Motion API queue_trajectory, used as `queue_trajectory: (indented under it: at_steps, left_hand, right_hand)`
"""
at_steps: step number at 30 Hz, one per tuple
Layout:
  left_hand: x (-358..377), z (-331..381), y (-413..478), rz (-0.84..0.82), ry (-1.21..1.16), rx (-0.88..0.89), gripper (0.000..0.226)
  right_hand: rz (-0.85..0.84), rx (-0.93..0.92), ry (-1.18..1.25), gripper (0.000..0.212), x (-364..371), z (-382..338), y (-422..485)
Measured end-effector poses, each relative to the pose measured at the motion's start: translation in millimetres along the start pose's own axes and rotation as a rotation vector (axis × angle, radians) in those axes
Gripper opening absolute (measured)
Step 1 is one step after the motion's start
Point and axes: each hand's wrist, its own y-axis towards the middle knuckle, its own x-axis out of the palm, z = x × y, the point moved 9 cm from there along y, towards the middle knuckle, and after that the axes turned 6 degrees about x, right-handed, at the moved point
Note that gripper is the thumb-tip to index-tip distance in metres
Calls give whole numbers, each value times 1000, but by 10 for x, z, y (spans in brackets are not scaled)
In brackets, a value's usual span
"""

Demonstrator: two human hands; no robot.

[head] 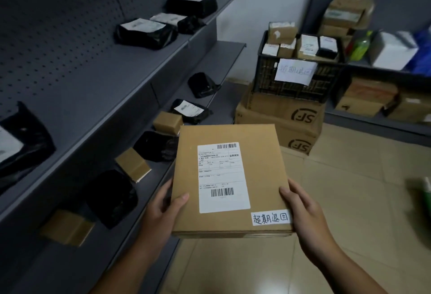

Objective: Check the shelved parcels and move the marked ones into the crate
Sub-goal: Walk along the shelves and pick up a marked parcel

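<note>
Head view: both thumbs [180, 200] press the top of a flat cardboard parcel [263, 168], the left hand [161, 209] and right hand [305, 214] gripping its near corners. It is held in the air beside the shelves [93, 98], long axis pointing away toward the black crate [296, 84], handwritten sticker [270, 218] nearest.

The box [256, 154] is matt brown cardboard, with a smooth white paper label [222, 177] and a small paper slip [270, 218] stuck on top. Left of the box, the shelf [93, 84] looks like matt grey painted metal; the bags [149, 39] on it are shiny, crinkled black plastic. Beyond the box, the crate [268, 79] is black plastic lattice. The floor [349, 189] is smooth, faintly glossy tile.
</note>
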Motion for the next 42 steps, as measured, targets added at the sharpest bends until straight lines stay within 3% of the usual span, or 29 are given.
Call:
queue_trajectory:
  at_steps: [2,5,7,11,16,21,29,36,38,42]
  left_hand:
    - [166,51,216,-16,2,5,81]
    - [442,124,624,-60,4,0,47]
    - [622,183,974,-101,0,-1,39]
    - [918,330,1736,-165,-13,20,63]
    - [1339,488,2556,-278,-14,18,63]
    - [1808,689,3134,-343,26,16,46]
    - [2904,897,4088,-449,112,29,65]
    - [4199,1097,4928,-464,159,9,44]
    - [4458,1213,5142,-449,167,17,42]
    - [4804,1352,5628,-421,141,2,48]
  right_hand:
    - [22,2,2,32,-110,-87,165]
    - [68,4,6,31,-257,-215,461]
    - [105,6,26,30,-321,-302,696]
    - [189,1,35,29,-387,-513,1196]
    - [277,-20,50,32,-524,-911,1758]
    - [358,-32,138,28,-732,-1129,2137]
    - [448,-4,235,25,-1393,-1386,3202]
    - [482,56,294,22,-2262,-1721,4200]
    - [491,63,295,16,-2467,-1898,4458]
    - [465,84,266,28,-2678,-2234,5060]
